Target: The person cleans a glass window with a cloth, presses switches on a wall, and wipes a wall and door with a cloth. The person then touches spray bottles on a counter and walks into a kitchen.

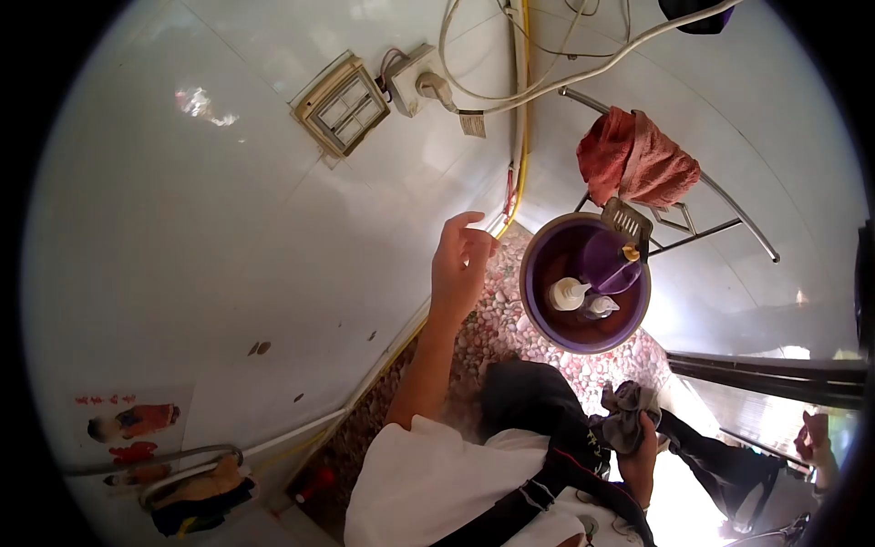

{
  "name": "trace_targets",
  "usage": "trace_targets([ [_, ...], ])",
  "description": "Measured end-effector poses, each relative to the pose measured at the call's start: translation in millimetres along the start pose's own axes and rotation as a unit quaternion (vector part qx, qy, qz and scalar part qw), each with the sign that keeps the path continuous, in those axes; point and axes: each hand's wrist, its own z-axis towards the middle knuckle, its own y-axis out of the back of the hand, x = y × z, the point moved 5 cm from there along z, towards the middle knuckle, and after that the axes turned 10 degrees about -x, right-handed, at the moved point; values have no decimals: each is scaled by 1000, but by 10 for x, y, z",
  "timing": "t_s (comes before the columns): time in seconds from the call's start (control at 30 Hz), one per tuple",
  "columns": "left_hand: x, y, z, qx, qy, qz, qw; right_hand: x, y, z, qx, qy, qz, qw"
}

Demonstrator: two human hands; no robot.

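My left hand is raised near the white wall. Its index finger points outward and the others are loosely bent, with nothing held. To its right is a round purple-rimmed tub with pump bottles inside: a white-topped pump bottle, a clear-topped pump bottle and a purple pump bottle. Low on the right, close to my body, my right hand is closed around a crumpled dark grey cloth.
A red towel hangs on a metal rack above the tub. Cables run from a plug and wall socket beside a switch panel. The floor has a pebble pattern. Another hand shows at far right.
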Motion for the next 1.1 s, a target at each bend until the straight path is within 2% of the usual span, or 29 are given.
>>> trace_targets([
  [0.1, 100, -6, 85, 9, 9, -56, 998, -60, -22, -4, -36, 32, -47, 998],
  [0.17, 141, -35, 165, 7, 16, -52, 998, -42, -56, -5, -68, 103, -226, 966],
  [0.2, 163, -49, 214, 11, 17, -54, 998, -20, -83, 11, -71, 104, -225, 966],
  [0.27, 194, -66, 289, 16, 8, -41, 999, -82, -161, 23, -94, -77, -11, 993],
  [0.4, 194, -125, 329, 15, 14, -40, 999, -102, -225, -8, -119, -80, 18, 989],
  [0.5, 389, -211, 272, 40, 62, -52, 996, -122, -197, -1, -124, -64, 1, 990],
  [0.57, 439, -278, 209, 73, -3, -29, 997, -137, -153, -8, -132, -62, 2, 989],
  [0.7, 577, -348, 92, 84, 100, -64, 989, -178, -93, 17, -137, -69, 14, 988],
  [0.87, 523, -291, 176, 74, 50, -37, 995, -227, -39, 22, -137, -71, -7, 988],
  [0.9, 517, -261, 205, 57, 50, -42, 996, -272, 21, 26, -135, -73, -9, 988],
  [0.97, 492, -200, 268, 38, 48, -46, 997, -280, 120, 50, -95, 36, -188, 977],
  [1.0, 438, -138, 304, 4, 19, -40, 999, -243, 64, 51, -93, 36, -189, 977],
  [1.07, 283, -9, 376, -67, -54, -14, 996, -248, -69, 28, -138, -87, -2, 987],
  [1.1, 239, 80, 419, -109, -51, -9, 993, -239, -102, 38, -136, -87, -5, 987],
])
